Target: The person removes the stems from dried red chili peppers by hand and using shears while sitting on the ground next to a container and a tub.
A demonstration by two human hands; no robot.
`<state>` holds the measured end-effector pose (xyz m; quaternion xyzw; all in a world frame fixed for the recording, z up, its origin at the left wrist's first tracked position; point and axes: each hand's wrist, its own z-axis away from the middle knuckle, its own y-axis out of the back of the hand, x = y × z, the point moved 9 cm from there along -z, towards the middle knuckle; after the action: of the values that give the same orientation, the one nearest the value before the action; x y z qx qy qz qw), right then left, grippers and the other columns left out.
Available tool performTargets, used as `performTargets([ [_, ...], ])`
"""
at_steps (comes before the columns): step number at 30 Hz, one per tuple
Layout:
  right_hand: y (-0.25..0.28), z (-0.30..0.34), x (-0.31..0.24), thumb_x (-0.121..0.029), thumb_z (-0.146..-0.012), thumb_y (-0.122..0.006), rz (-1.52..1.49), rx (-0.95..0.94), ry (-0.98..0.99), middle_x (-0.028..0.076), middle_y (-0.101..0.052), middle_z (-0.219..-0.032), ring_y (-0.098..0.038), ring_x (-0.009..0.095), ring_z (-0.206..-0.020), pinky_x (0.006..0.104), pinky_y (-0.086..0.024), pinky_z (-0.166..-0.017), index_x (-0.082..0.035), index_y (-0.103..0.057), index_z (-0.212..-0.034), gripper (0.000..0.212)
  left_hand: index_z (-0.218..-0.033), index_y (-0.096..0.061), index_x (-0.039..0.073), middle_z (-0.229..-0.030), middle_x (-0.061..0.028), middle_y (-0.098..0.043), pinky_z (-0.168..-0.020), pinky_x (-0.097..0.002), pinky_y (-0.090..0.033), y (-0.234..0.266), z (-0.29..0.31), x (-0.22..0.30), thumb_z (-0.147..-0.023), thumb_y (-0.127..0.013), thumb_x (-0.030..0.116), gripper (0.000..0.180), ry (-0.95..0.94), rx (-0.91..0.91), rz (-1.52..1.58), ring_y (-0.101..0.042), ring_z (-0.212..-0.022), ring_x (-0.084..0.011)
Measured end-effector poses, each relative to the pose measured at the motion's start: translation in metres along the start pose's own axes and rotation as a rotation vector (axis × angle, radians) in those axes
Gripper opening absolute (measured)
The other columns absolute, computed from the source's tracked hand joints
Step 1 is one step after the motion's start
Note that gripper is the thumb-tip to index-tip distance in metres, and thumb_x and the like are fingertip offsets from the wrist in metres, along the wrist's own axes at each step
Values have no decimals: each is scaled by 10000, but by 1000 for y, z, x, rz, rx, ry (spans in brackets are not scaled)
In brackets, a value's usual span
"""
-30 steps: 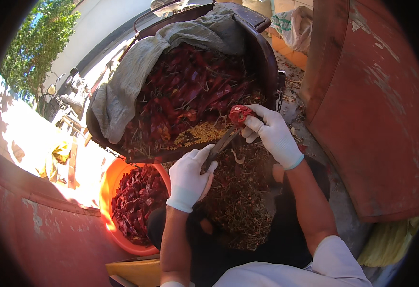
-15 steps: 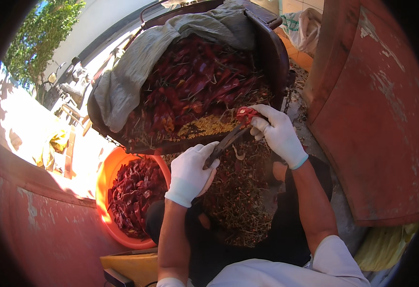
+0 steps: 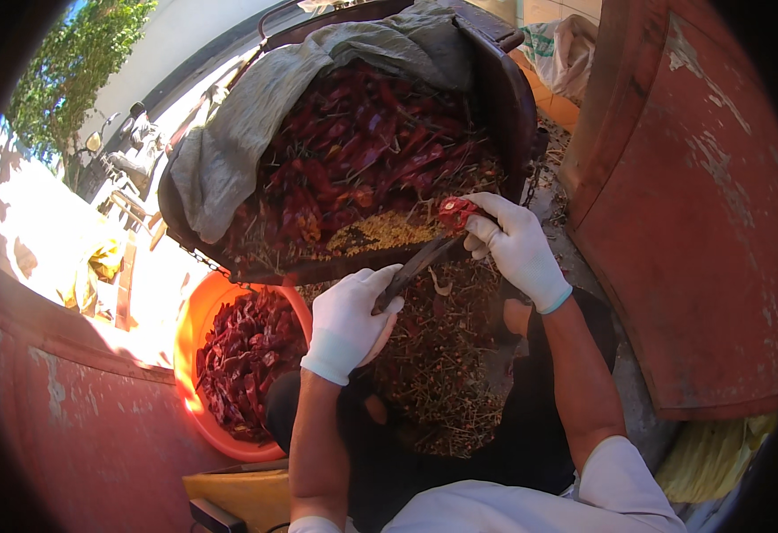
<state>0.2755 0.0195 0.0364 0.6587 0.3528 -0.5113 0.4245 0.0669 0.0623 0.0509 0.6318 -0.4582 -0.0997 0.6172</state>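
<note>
Both hands, the left hand (image 3: 349,322) and the right hand (image 3: 515,246), wear matt white gloves of thin rubbery stuff. The blade (image 3: 415,266) between them looks like dull dark metal. The dried chilli (image 3: 454,212) is wrinkled and faintly glossy. The far dark tub (image 3: 504,107) is lined with rough grey cloth (image 3: 238,142). The near-left basin (image 3: 195,329) is smooth orange plastic. The red panel (image 3: 700,231) on the right shows chipped, chalky paint.
</note>
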Motion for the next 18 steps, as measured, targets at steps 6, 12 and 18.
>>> performTargets([
  [6,-1,1,-1,-116,-1006,-558,67,-11,-6,81,-667,-899,-651,136,-751,299,-542,-680,0,-622,-1268,293,-1238,-656,54,-930,-110,-666,-753,-373,-520,-4,1,-1,-849,-716,205,422,-25,-17,-52,-654,-839,-313],
  [12,-9,1,0,-120,-1005,-563,111,-31,28,82,-672,-905,-655,141,-724,296,-541,-667,3,-628,-1244,276,-1236,-658,58,-923,-97,-666,-739,-385,-513,-8,2,-5,-846,-717,221,427,-44,-30,-58,-650,-804,-307],
  [18,-19,2,7,-155,-1027,-549,-22,-90,-43,75,-669,-835,-651,121,-690,284,-534,-638,14,-629,-1229,275,-1204,-677,16,-923,-145,-697,-784,-372,-526,-13,1,-10,-838,-747,229,429,15,-51,85,-680,-852,-290],
])
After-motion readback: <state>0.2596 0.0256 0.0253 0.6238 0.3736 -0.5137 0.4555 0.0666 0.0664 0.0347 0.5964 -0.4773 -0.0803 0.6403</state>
